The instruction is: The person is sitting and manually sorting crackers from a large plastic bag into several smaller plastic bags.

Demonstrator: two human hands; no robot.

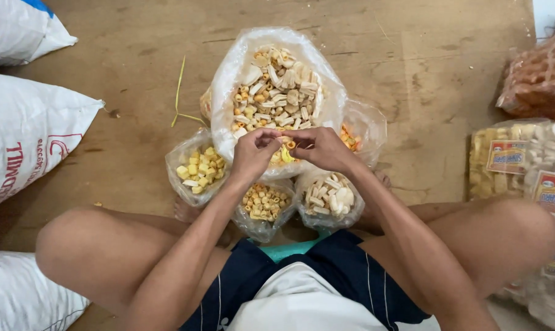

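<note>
A big clear bag [228,79] full of mixed white, yellow and orange cracker pieces stands open on the floor in front of me. My left hand [253,154] and my right hand [322,148] meet over its near edge, fingertips together, pinching a few small snack pieces. Three smaller open bags sit just below them: yellow cubes [199,170], small orange rings [264,202] and white tubes [329,197]. Another small bag with orange pieces [364,132] is partly hidden behind the right hand.
I sit cross-legged on a brown floor [130,122]. White sacks [26,132] lie at the left. Packed snack bags with labels [523,159] pile up at the right. A thin yellow strip [179,92] lies left of the big bag.
</note>
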